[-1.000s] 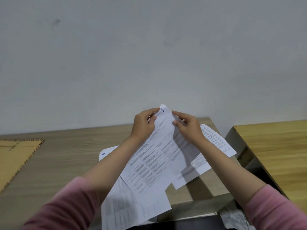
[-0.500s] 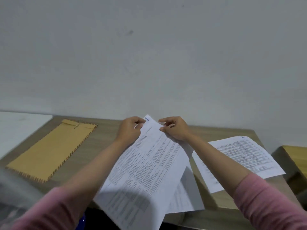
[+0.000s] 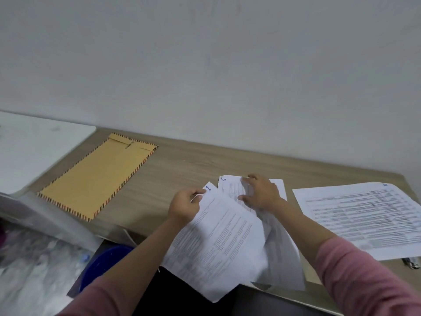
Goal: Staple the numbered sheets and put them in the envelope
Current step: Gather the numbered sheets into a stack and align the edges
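Observation:
My left hand (image 3: 185, 205) pinches the top left corner of a printed sheet marked 1 (image 3: 218, 242), which hangs off the table's front edge. Under it lies a sheet marked 5 (image 3: 230, 188); my right hand (image 3: 262, 193) rests on that sheet with fingers curled at its top edge. Another printed sheet with a table on it (image 3: 364, 215) lies flat to the right. A brown envelope with a striped border (image 3: 98, 176) lies flat at the left, apart from both hands. A metal object, maybe the stapler (image 3: 412, 263), peeks out at the right edge.
The wooden table (image 3: 193, 165) stands against a grey wall. A white surface (image 3: 34, 149) adjoins it on the left. Below the front edge are a blue bucket (image 3: 104, 263) and clear plastic (image 3: 34, 247).
My view has swung left and down. My right hand let go of sheet 1 and moved onto sheet 5 on the table. My left hand still holds sheet 1, now lower.

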